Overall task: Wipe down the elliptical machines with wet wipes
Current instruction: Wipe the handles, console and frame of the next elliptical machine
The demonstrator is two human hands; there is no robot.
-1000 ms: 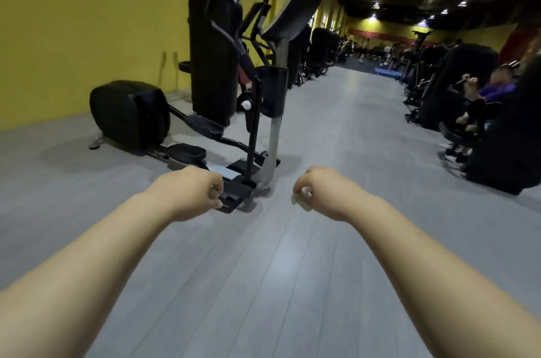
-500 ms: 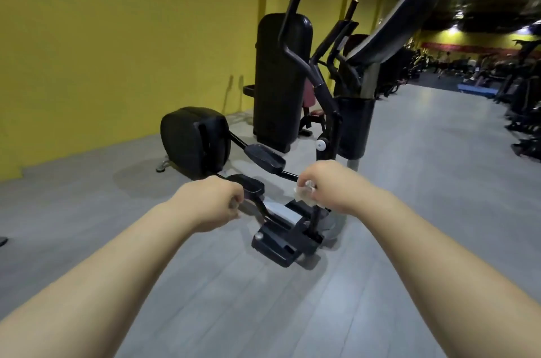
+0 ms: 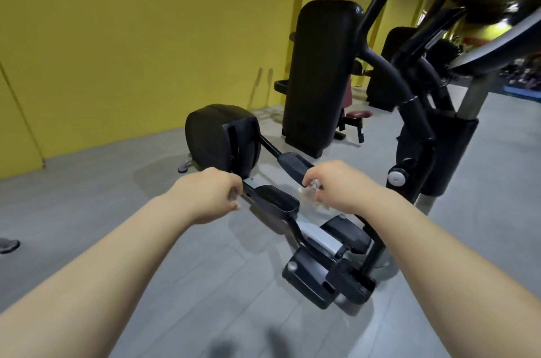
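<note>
Fingers of my right hand (image 3: 342, 189) were clenched round one wet wipe (image 3: 309, 192), a small pale crumpled wad poking out on the thumb side. Fingers of my left hand (image 3: 210, 196) were curled into a fist, with nothing showing in it.

I judged the wipe light, limp and damp. It would bunch and skid if pinched like that, so it wanted spreading flat under the fingertips before any rubbing.

Below the right fingers and nearer me stood the front base of the one elliptical machine (image 3: 310, 272) within reach. It looked heavy, stiff and planted on the grey floor (image 3: 175, 284), not a thing to shift. I counted two pedals. The near pedal (image 3: 275, 201) lay between the two sets of fingers, and the far pedal (image 3: 294, 165) lay just beyond the right ones. I could not tell whether the wipe touched either. Being on linkages, they would likely swing, so I thought the left fingers should steady a pedal by its edge.

Beyond the left fingers sat the single black flywheel housing (image 3: 222, 141), smooth and probably slick when wet. Swing arms (image 3: 409, 85) rose past the right fingers into blur, and I made out two, unsurely. Farther off were one tall black shrouded machine (image 3: 319, 73), one dark-red seat (image 3: 358, 114) and the yellow wall (image 3: 131, 35).
</note>
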